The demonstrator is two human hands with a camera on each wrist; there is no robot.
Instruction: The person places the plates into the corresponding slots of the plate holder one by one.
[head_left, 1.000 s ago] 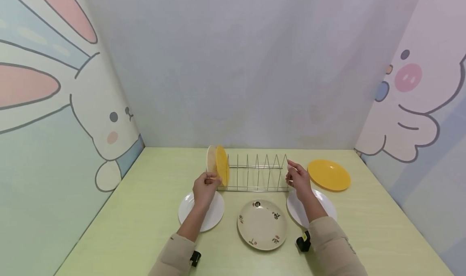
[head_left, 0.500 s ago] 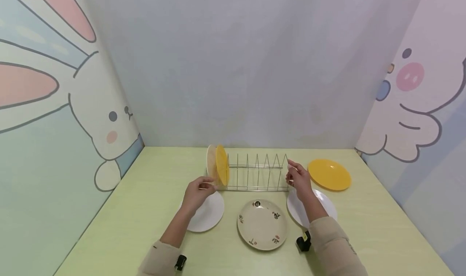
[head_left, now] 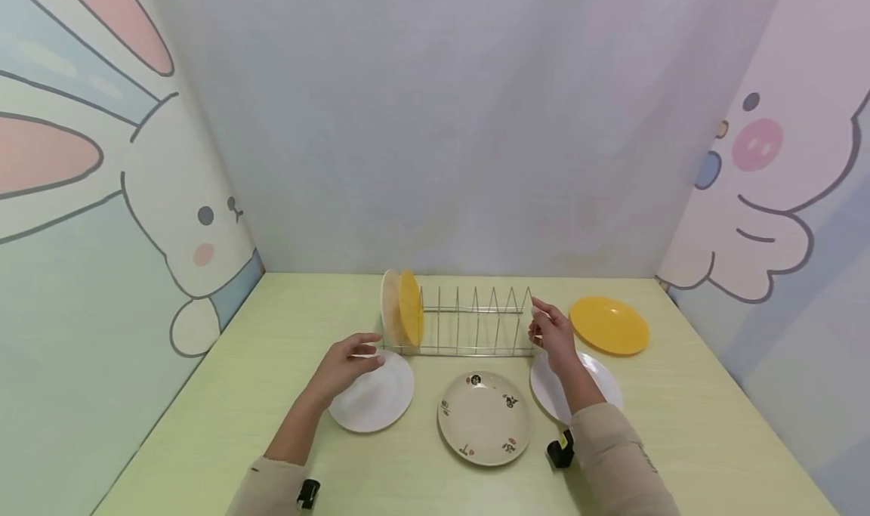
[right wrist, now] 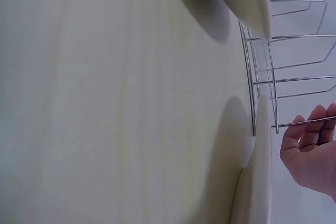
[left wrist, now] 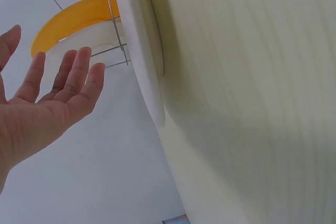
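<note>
A wire rack (head_left: 476, 350) stands at mid-table, with a yellow plate (head_left: 411, 308) and a cream plate (head_left: 390, 308) upright at its left end. My left hand (head_left: 347, 365) hovers over the left white plate (head_left: 381, 403), fingers spread and holding nothing; the left wrist view shows this hand (left wrist: 58, 93) beside the two racked plates. At the rack's right end, my right hand (head_left: 553, 338) pinches the end wire; in the right wrist view its fingers (right wrist: 310, 129) curl at that wire.
A patterned beige plate (head_left: 484, 418) lies in front of the rack. The right white plate (head_left: 598, 376) lies partly under my right forearm. Another yellow plate (head_left: 609, 325) lies at the back right. A grey wall stands behind the table.
My left hand has let go of the yellow plate at the rack and moved left and toward me, its fingers opening. My right hand has stayed at the rack's end.
</note>
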